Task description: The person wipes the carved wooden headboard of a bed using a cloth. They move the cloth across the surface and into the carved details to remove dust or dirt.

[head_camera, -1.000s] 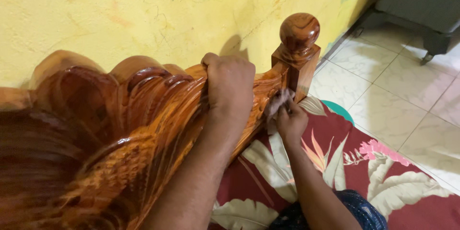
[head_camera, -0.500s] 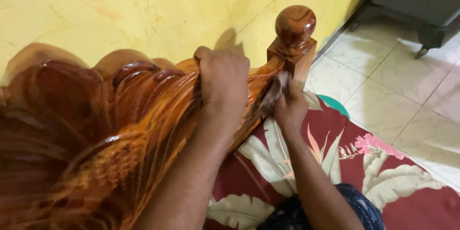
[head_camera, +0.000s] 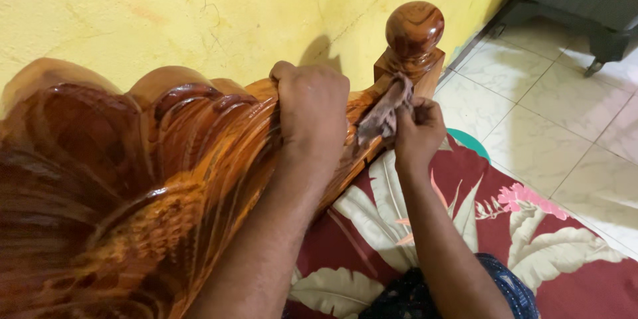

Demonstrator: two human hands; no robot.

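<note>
The left hand is clamped over the top edge of the carved wooden headboard, fingers curled down its far side against the yellow wall. The right hand pinches a small grey-brown cloth and presses it against the carving just below the corner post with its round knob. The cloth looks light and limp — it will fold into the grooves, best held bunched at the fingertips. The headboard looks heavy, rigid and glossy, probably slick to grip; its thick top rail offers the surest hold. Below lies a red floral bedsheet, beside a pale tiled floor.
</note>
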